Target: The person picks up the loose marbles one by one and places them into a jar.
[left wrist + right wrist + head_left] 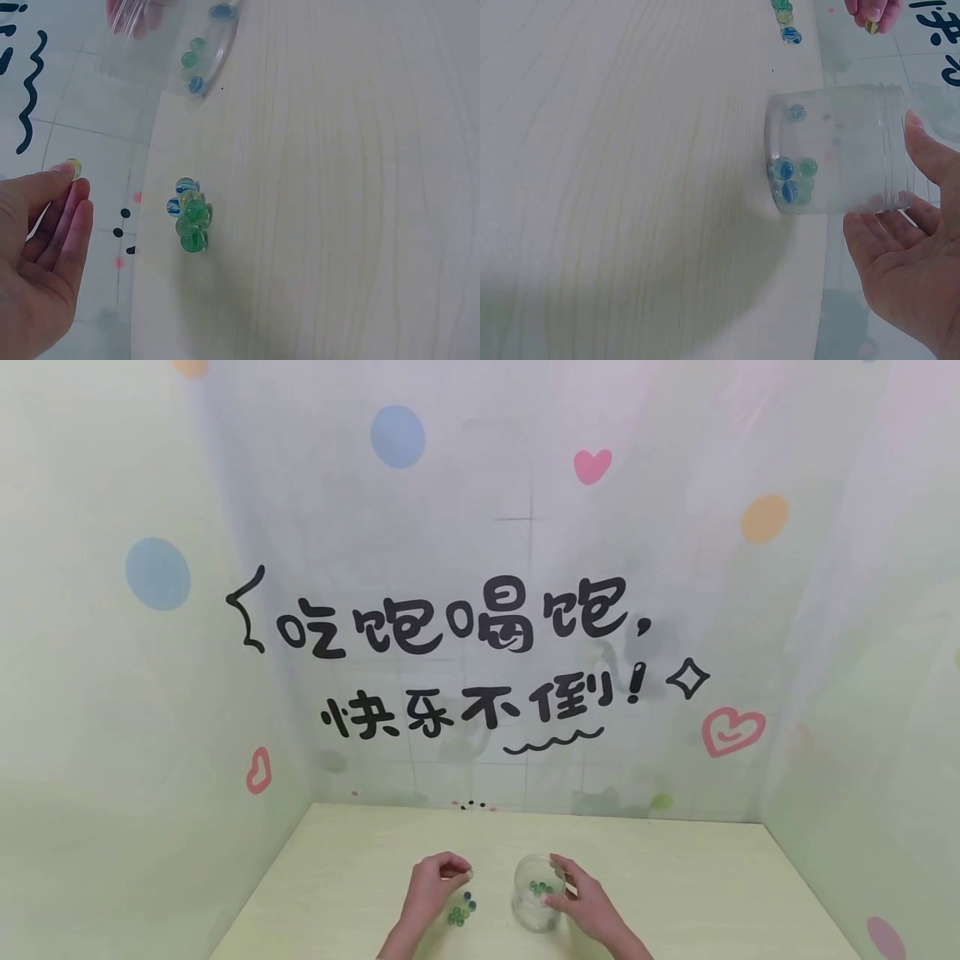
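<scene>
My left hand point(431, 889) pinches a yellowish glass marble point(75, 169) between thumb and fingertips, raised above the table. Just below it, a small cluster of green and blue-swirled marbles point(193, 216) lies on the wood. To the right stands a clear, open-topped jar point(855, 146), which my right hand point(588, 902) holds near its rim, thumb on one side and fingers on the other. Several blue and green marbles point(786, 180) rest on the jar's bottom, seen through its wall.
A pale wood-grain table point(337, 893) carries everything. Behind it rises a backdrop point(465, 527) with black lettering, hearts and coloured dots, and its sides point(97, 735) enclose the table left and right.
</scene>
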{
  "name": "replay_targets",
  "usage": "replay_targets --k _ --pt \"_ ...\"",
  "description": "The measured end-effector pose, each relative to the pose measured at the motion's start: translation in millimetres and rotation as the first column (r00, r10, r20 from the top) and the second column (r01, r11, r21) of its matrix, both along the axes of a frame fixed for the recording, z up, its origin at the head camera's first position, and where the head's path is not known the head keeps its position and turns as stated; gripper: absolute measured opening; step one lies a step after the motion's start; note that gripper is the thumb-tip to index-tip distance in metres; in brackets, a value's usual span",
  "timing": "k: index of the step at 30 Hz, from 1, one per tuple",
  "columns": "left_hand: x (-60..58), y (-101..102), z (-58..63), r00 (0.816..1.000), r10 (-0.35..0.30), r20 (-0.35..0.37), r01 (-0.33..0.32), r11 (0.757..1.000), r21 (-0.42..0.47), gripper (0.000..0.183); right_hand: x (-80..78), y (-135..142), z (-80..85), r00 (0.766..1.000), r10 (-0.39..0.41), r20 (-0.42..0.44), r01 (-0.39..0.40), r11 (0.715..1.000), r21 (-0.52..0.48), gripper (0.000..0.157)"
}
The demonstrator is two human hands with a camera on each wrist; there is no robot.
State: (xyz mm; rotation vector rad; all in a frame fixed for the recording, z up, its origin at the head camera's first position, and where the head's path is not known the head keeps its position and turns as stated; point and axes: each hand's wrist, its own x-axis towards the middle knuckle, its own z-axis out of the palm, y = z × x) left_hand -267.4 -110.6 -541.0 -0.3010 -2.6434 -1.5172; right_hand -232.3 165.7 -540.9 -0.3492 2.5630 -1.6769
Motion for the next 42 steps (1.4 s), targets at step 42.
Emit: replay_targets --k 42 --pt "5.0 44.1 13.1 0.997 -0.073 -0.041 0.074 0.997 0.038 0.007 -3.3 0.0 -6.3 1.0 -0.002 0.006 0.002 1.0 0.018 0.069"
